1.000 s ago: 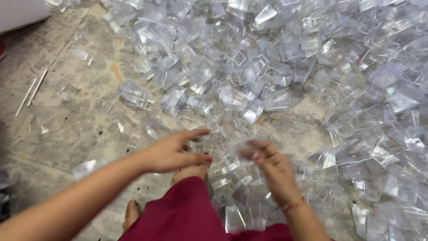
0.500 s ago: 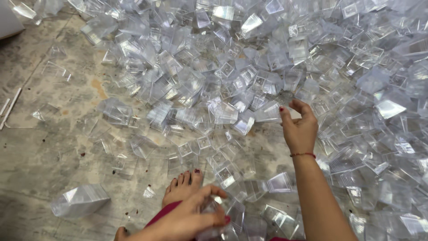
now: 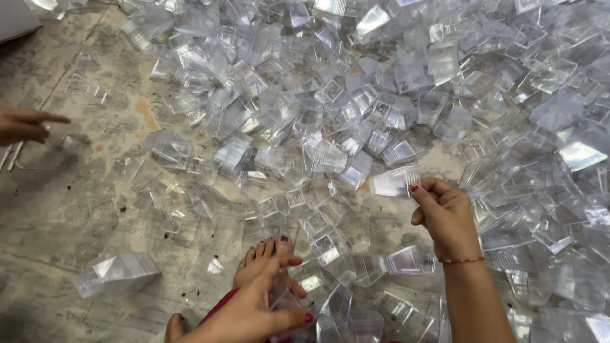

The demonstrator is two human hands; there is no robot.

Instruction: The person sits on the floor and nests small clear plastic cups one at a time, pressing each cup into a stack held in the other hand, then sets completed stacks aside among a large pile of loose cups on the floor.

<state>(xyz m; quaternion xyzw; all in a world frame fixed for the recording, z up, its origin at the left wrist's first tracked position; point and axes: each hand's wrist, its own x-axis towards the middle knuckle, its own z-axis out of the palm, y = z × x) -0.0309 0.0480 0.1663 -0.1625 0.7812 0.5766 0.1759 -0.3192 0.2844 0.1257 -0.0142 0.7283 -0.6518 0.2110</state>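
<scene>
Fingers of the left hand (image 3: 254, 314) are closed on 1 clear plastic piece (image 3: 284, 300) at the bottom edge of the view, just above the lap and beside a bare foot (image 3: 262, 263) with dark red nails. The thumb presses from below and the index finger lies along the top.

A little farther, the right hand (image 3: 448, 219), with a thin red thread at the wrist, pinches a small clear plastic box (image 3: 395, 183) by its edge, between thumb tip and index finger, and holds it just above the floor (image 3: 57, 209).

These boxes look very light, thin and stiff, and I judge them brittle: a hard squeeze on the flat wall could crack it. The smooth surface is probably slippery, so the rim or a corner seems the safest place to take hold, as both hands do now.

Around the hands, loose boxes lie scattered on the grey stained floor, some upright, some on the side. 1 larger clear piece (image 3: 115, 274) lies alone at the lower left.

Farther away, the big heap of clear boxes (image 3: 394, 82) fills the upper and right part of the view. I see no labels, signs or coloured packages; everything is transparent, with only white glare.

At the far left edge, another person's hand (image 3: 25, 124) points with 1 finger, well apart from the heap.
</scene>
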